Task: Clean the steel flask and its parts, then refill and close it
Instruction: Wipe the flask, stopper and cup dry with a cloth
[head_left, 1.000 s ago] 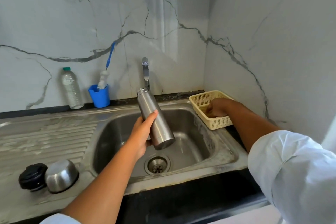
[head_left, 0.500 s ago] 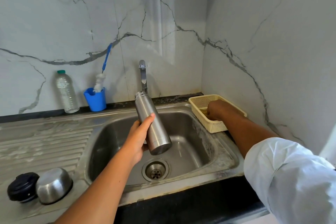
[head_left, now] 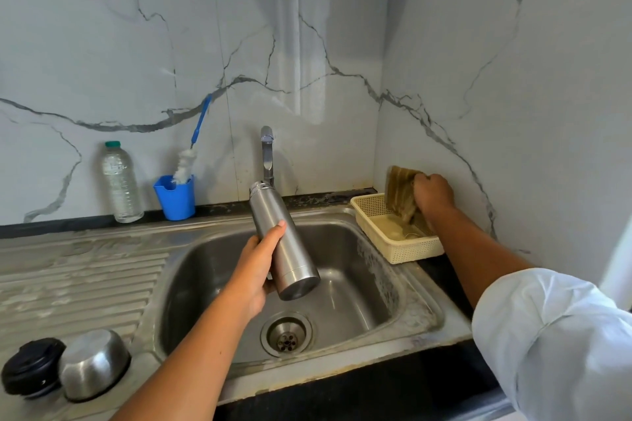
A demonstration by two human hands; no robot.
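The left hand (head_left: 251, 278) grips the flask (head_left: 282, 243) tilted over the sink (head_left: 212, 270), likely so drips fall in. The right hand (head_left: 432, 193) clutches a scrub pad (head_left: 400, 195) over the basket (head_left: 407, 249), probably for scrubbing. The cap (head_left: 32, 366) and cup (head_left: 94, 364) wait on the tabletop.

At the grip, the flask (head_left: 284, 243) hides most fingers of the left hand (head_left: 254, 270). Fingertips of the right hand (head_left: 432, 195) are hidden at its grip on the scrub pad (head_left: 398, 195). Above the left grip, the flask interior is not visible.
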